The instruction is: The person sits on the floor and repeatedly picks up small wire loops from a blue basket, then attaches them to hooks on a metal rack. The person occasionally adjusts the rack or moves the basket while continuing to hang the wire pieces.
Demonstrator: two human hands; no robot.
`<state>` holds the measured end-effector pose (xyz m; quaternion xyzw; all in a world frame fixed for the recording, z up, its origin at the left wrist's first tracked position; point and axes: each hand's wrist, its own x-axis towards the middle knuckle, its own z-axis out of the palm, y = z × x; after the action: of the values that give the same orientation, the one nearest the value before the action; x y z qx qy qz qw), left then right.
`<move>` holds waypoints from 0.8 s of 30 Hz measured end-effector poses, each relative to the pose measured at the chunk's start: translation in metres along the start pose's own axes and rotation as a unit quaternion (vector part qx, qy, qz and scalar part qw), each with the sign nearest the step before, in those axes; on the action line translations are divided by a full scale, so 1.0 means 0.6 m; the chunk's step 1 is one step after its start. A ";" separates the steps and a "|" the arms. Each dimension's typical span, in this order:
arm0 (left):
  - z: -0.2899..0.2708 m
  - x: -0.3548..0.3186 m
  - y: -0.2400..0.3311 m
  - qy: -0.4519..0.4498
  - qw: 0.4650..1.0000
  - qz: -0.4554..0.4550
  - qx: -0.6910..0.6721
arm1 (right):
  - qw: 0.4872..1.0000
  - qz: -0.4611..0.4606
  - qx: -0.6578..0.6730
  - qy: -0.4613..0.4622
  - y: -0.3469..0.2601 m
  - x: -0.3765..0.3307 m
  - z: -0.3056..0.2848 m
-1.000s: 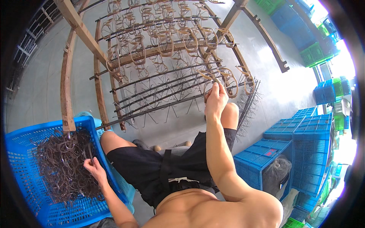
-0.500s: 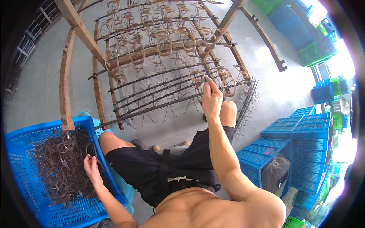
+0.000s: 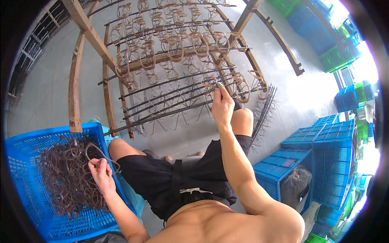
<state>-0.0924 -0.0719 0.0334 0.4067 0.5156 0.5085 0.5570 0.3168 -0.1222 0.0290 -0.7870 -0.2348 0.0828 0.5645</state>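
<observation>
My left hand [image 3: 103, 175] is raised over a blue basket [image 3: 28, 139], its fingers pinching a thin brown loop-shaped frame [image 3: 93, 146]. Below it, the basket holds a tangled heap of dark loops [image 3: 67, 184]. Out in front, my right hand [image 3: 222, 106] reaches to the near right part of a rack, with its fingers pinched. A small greyish tip [image 3: 219, 85] shows at those fingertips; I cannot make out what it is. Close to it, a tan loop [image 3: 242, 92] hangs on the rack's dark rods [image 3: 162, 113].
Rows of tan loops [image 3: 174, 44] hang on the rack beyond my hands. Wooden posts [image 3: 75, 89] stand at the left, and another notched bar [image 3: 283, 44] juts at the right. Bent wires [image 3: 265, 117] stick out beside my knee. Blue crates [image 3: 332, 162] are stacked on the right.
My left hand has lifted a loop-shaped frame up from the heap's right side. My right hand has shifted slightly left and stays at the rack.
</observation>
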 end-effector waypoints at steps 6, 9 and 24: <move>0.026 -0.012 0.006 -0.038 0.999 0.002 -0.009 | 0.999 -0.049 -0.020 0.010 0.006 0.002 -0.001; 0.027 -0.014 0.007 -0.046 0.999 -0.001 -0.011 | 1.000 -0.019 -0.014 0.017 -0.004 0.006 -0.007; 0.224 -0.087 -0.047 -0.143 0.968 -0.023 -0.205 | 0.915 -0.183 0.056 -0.355 -0.082 -0.196 -0.010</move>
<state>0.0472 -0.1183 0.0326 0.3402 0.3249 0.5271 0.7077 0.2025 -0.1698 0.0607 -0.6167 -0.5542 0.2648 0.4923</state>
